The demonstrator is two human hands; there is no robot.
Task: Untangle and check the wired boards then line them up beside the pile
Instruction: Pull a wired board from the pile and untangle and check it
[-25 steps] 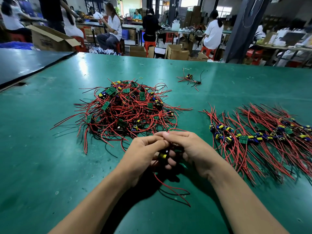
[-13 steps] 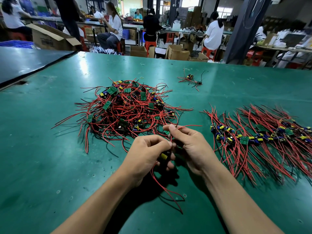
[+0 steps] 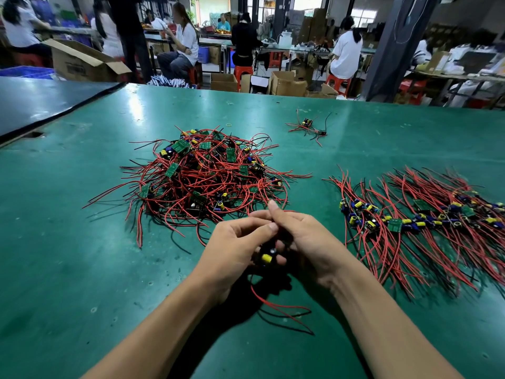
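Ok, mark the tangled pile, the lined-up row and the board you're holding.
tangled pile (image 3: 207,173): head view, red wires at its middle.
lined-up row (image 3: 394,224): head view, a green board in it.
held board (image 3: 266,257): head view, its yellow part.

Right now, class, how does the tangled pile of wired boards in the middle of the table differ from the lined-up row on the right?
The tangled pile is heaped, with boards on top of one another; the lined-up row lies flat in a band. The pile's wires loop and cross every way; the row's wires run roughly parallel. Both have green boards, yellow and blue parts, and red and black wires.
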